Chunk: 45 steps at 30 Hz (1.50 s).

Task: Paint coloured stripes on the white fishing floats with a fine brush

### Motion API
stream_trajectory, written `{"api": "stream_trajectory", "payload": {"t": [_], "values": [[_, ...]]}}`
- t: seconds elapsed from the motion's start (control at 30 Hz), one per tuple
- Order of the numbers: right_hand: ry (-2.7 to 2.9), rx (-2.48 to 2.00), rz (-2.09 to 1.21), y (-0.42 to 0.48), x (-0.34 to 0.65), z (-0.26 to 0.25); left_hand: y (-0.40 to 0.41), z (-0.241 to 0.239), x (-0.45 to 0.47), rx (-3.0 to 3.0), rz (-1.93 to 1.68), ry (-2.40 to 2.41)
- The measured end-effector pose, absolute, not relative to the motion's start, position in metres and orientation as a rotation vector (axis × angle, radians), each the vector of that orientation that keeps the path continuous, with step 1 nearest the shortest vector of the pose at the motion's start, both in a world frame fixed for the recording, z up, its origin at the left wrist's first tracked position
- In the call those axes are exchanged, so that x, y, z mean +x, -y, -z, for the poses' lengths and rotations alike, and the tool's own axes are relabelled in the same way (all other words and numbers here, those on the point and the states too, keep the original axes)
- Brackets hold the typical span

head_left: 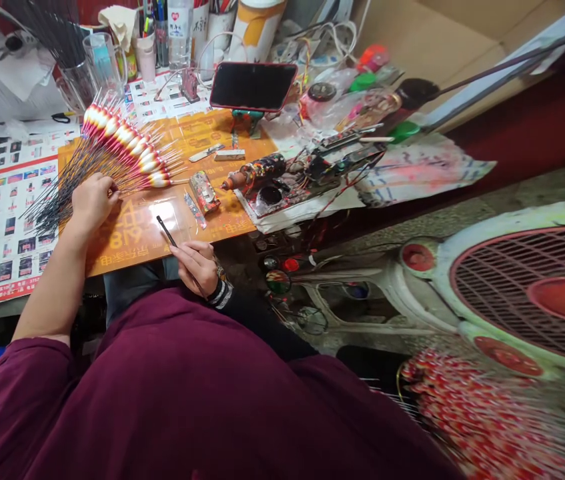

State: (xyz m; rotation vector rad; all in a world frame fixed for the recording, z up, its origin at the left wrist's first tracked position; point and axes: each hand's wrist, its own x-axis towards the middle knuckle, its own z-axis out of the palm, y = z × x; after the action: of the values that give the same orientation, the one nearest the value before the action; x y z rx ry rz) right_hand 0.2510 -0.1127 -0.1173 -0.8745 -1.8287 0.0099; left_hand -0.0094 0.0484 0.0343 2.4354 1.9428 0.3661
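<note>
A fan of painted fishing floats (135, 150) lies on the orange board (149, 243) at the left, with red, yellow and white bodies, thin pale tips and dark stems. Over those stems rests my left hand (93, 200), its fingers curled in a pinch; the stem of the nearest float (159, 179) runs to the fingertips. My right hand (197, 267) is closed around a thin dark paintbrush (166, 230) near the board's front edge. The brush tip points up and left, apart from the floats. A clear plastic sheet (171, 212) seems to lie beneath the brush.
A paint-spattered block (205, 192) lies right of the floats. Behind it stands a phone (253, 87) on a stand. A paint-stained motor device (262, 172) occupies the board's right side. Cups and bottles line the back. A fan (527, 293) and more red-and-white floats (477, 407) are at right.
</note>
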Motion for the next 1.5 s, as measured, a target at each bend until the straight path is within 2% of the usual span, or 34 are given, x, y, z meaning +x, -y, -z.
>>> {"api": "stream_trajectory", "payload": {"t": [0.3,0.6,0.8,1.5], "values": [[1.874,-0.941,0.003,0.112,0.252,0.117,-0.053,-0.027,-0.014,2.420,-0.507,-1.892],[1.881,-0.922,-0.062,0.107,0.254,0.125,-0.024,-0.064,-0.007,2.409,-0.614,-1.500],[1.905,-0.936,-0.095,0.106,0.257,0.126,0.001,-0.069,0.005,2.369,-0.596,-1.380],[1.889,-0.935,-0.107,0.106,0.255,0.132,0.000,-0.061,0.005,2.318,-0.529,-1.380]]}}
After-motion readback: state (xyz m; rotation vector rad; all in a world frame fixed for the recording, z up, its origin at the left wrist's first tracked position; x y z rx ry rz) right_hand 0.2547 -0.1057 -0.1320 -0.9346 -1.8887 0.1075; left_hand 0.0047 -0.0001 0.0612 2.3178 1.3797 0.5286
